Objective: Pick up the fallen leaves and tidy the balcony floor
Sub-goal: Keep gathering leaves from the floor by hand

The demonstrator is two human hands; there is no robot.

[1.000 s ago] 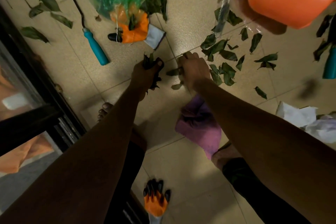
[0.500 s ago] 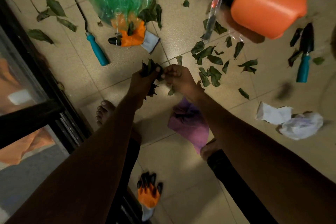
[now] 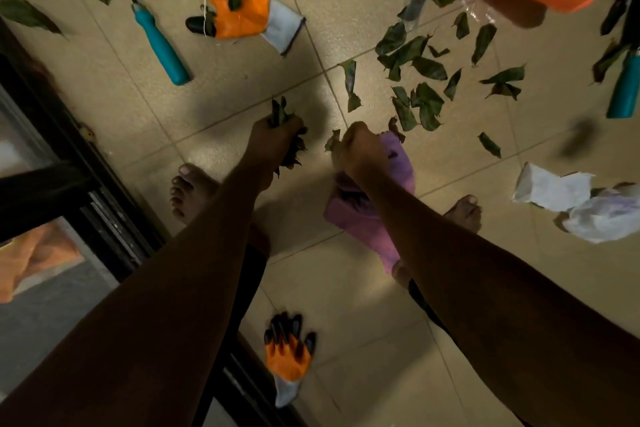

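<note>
Gripping a leaf bunch (image 3: 280, 112), left hand (image 3: 273, 144) is fisted, tips poking out both ends along the forearm; right hand (image 3: 360, 152), curled, pinches one leaf (image 3: 332, 142); loose leaves (image 3: 426, 100) lie on floor (image 3: 242, 80) beyond it.

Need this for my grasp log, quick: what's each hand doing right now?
Left hand: closed, gripping a bunch of leaves.
Right hand: closed, pinching a small leaf.
</note>
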